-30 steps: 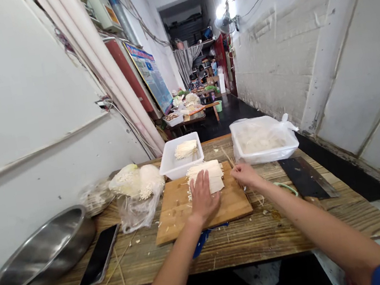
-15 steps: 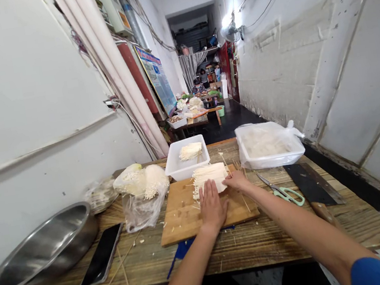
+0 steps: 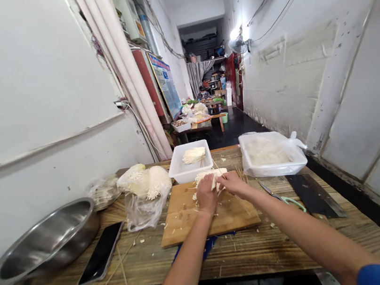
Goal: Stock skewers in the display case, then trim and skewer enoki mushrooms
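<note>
My left hand is closed round part of a bunch of enoki mushrooms on the wooden cutting board. Close against it, my right hand pinches a thin bamboo skewer, whose upper end sticks out beyond the fingers. Both hands hide much of the bunch and where the skewer meets it. Just behind the board, a white plastic tub has skewered enoki lying in it. More skewers lie right of my right hand.
Bagged enoki, a phone and a steel basin are on the left. Right of the board lie scissors, a cleaver and a bag-covered tub. A person sits far back.
My left hand has gone from lying flat on the enoki to closing round some. My right hand has shifted slightly, bringing the skewer beside it. The view has tilted a little.
</note>
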{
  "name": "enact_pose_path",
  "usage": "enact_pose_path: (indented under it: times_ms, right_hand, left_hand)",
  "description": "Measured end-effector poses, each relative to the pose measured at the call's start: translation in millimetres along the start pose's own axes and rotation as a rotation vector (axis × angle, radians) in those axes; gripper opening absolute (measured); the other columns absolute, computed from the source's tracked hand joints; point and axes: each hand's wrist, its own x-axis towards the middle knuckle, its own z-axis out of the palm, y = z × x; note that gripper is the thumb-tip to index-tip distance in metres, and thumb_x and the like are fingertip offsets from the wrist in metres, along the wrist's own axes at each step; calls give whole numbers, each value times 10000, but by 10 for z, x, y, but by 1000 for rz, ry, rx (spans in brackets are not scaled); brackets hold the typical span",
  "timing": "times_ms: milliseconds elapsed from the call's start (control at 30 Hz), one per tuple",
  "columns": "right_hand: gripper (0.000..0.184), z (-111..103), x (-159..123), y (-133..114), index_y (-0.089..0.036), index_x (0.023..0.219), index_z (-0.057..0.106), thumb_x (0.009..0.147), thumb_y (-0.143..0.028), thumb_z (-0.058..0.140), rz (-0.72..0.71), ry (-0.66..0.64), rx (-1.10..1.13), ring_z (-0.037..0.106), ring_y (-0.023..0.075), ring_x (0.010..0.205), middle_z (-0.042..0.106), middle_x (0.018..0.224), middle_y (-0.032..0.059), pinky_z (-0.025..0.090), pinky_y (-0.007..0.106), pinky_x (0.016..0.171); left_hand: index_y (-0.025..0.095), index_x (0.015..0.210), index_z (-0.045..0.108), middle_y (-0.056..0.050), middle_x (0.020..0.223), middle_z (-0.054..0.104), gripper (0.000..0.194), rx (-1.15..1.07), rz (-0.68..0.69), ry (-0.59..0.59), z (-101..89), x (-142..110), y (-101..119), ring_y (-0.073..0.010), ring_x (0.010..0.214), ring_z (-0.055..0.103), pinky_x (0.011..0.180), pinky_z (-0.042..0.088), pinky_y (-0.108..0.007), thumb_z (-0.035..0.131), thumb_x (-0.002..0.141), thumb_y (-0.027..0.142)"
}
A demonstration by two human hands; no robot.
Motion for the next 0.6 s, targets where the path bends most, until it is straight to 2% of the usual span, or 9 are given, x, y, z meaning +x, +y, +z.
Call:
enact_pose_path:
  times_ms: [100, 200, 267, 333, 433, 500, 600]
  right_hand:
    - [431, -205, -111, -9, -155, 983, 678, 995, -352, 295, -116, -3, -54, 654, 160, 763, 735, 887, 76, 445, 238, 719]
    - [364, -414, -232, 56, -237, 1219, 614, 984, -319, 348, -265, 20, -196, 656, 209, 996, 707, 1135, 63, 451, 270, 849]
    - [372, -517, -302, 105, -281, 1285, 585, 961, -283, 401, -337, 41, -281, 641, 218, 1068, 676, 1220, 39, 458, 282, 885]
    - [372, -582, -357, 125, -275, 1261, 616, 941, -247, 429, -406, 55, -312, 639, 212, 1075, 674, 1225, 34, 466, 283, 892]
    - [344, -609, -428, 80, -255, 1193, 669, 934, -248, 444, -478, 66, -324, 651, 211, 1043, 689, 1192, 41, 484, 295, 874]
    - [339, -586, -480, 21, -246, 1184, 678, 947, -289, 440, -486, 51, -341, 672, 219, 977, 713, 1133, 58, 501, 311, 830]
    - [389, -519, -584, -52, -225, 1286, 610, 967, -279, 394, -523, 11, -399, 683, 197, 752, 751, 887, 66, 507, 298, 683]
  left_hand:
    - [154, 1144, 677, -119, 1160, 698, 347, -204, -186, 4, -348, 122, -58, -257, 1090, 647, 983, 495, -433, 536, 879, 330]
    - [134, 1065, 709, -111, 1060, 734, 406, -438, -446, 8, -772, 244, -138, -276, 1006, 674, 931, 514, -429, 664, 779, 419]
    - [99, 1010, 715, -127, 1014, 741, 502, -585, -585, 13, -1028, 307, -178, -289, 961, 683, 905, 522, -431, 750, 675, 471]
    - [70, 1003, 704, -145, 997, 740, 598, -728, -680, 5, -1235, 347, -194, -295, 921, 692, 878, 533, -436, 812, 583, 481]
    - [63, 1046, 680, -145, 971, 744, 646, -930, -783, -28, -1459, 369, -168, -291, 890, 701, 865, 544, -434, 866, 531, 406]
    - [70, 1048, 674, -135, 943, 750, 604, -1032, -834, -68, -1568, 355, -117, -285, 884, 705, 872, 546, -427, 874, 547, 341]
    - [81, 1064, 669, -133, 964, 748, 537, -1122, -882, -171, -1683, 283, 16, -282, 920, 702, 905, 538, -412, 857, 602, 282]
